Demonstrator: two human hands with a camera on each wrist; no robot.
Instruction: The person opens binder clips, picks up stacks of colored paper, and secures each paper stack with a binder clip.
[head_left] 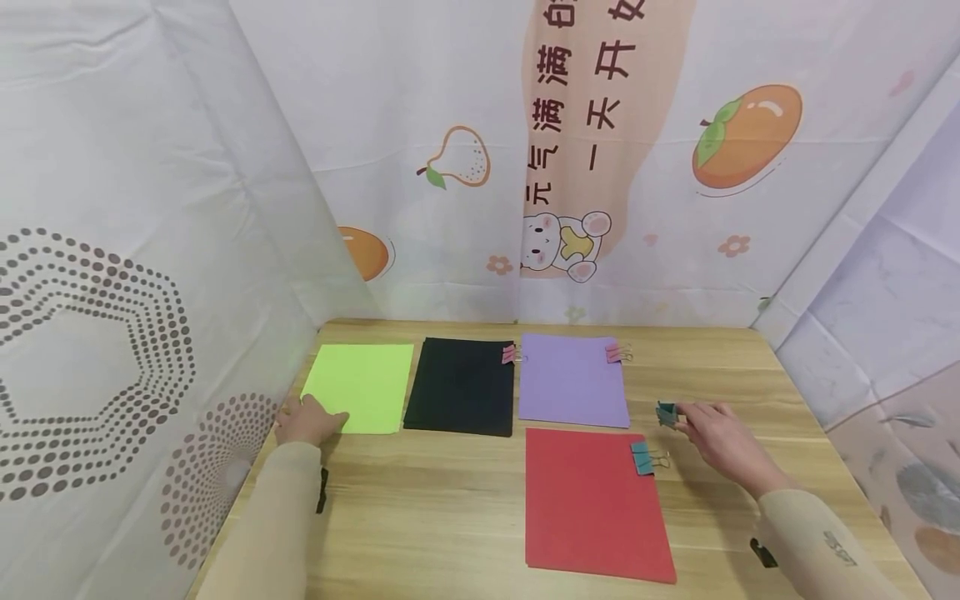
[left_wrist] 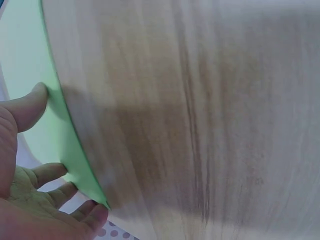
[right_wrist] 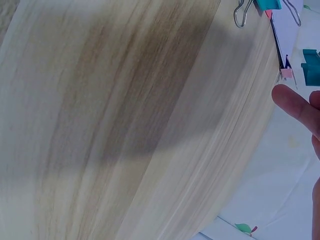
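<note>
My left hand (head_left: 306, 421) rests at the near left corner of a stack of bright yellow-green paper (head_left: 367, 383). Its thumb touches the near edge of the paper (left_wrist: 65, 130), and the other fingers, fairly straight, lie around the corner. On the right, my right hand (head_left: 723, 437) pinches a dark teal binder clip (head_left: 666, 413) above the table. The clip (right_wrist: 311, 67) points away from the fingertips; its handles are mostly hidden by them. To the left of that hand lies red paper (head_left: 592, 508) with a teal binder clip (head_left: 642, 458) on its right edge.
Black paper (head_left: 461, 387) with a pink binder clip (head_left: 509, 355) lies beside the green stack. Right of it, purple paper (head_left: 573, 379) carries another pink binder clip (head_left: 615, 353). Patterned curtains (head_left: 420, 75) hang behind and at both sides of the wooden table (head_left: 405, 517).
</note>
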